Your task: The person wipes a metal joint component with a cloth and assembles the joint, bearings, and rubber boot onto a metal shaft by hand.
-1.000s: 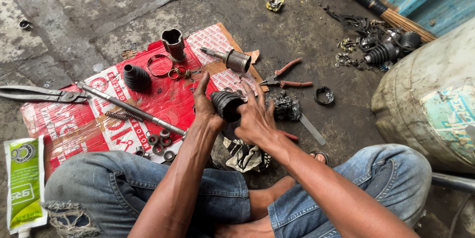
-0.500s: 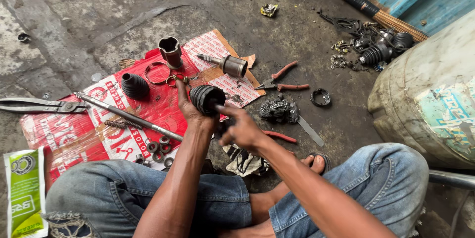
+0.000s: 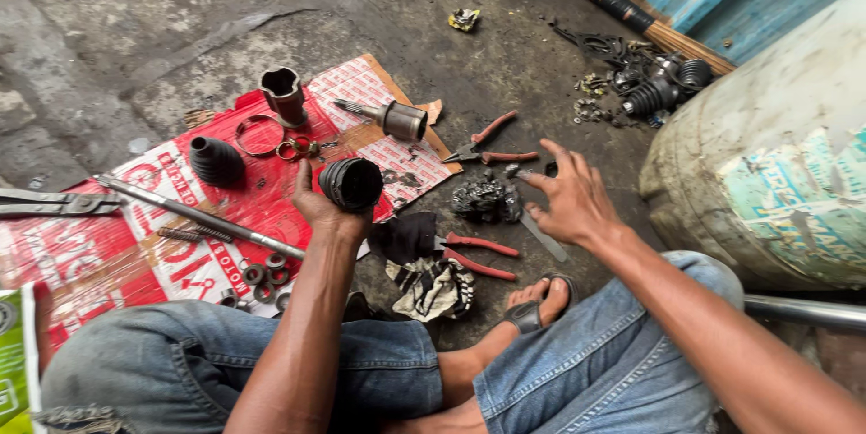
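Observation:
My left hand [image 3: 317,208] grips a black ribbed rubber boot [image 3: 351,183], holding it up over the red printed cardboard [image 3: 117,249]. My right hand [image 3: 566,199] is empty, fingers spread, hovering to the right above a greasy black clump [image 3: 485,198] and a flat metal blade [image 3: 543,235] on the concrete floor. Red-handled pliers [image 3: 492,147] lie just beyond that hand. I sit on the ground in jeans, one sandalled foot [image 3: 532,303] tucked in front.
On the cardboard lie a second black boot [image 3: 215,160], a metal joint cup [image 3: 282,93], a stub shaft [image 3: 390,116], a long axle rod [image 3: 200,216], rings and washers [image 3: 263,276]. A rag [image 3: 435,288], red cutters [image 3: 474,253], a large dirty drum [image 3: 776,154], a broom [image 3: 631,14] and shears [image 3: 54,204] surround me.
My right hand has let go of the boot and swung out to the right, fingers now spread. The left hand keeps the boot, shifted slightly left over the cardboard.

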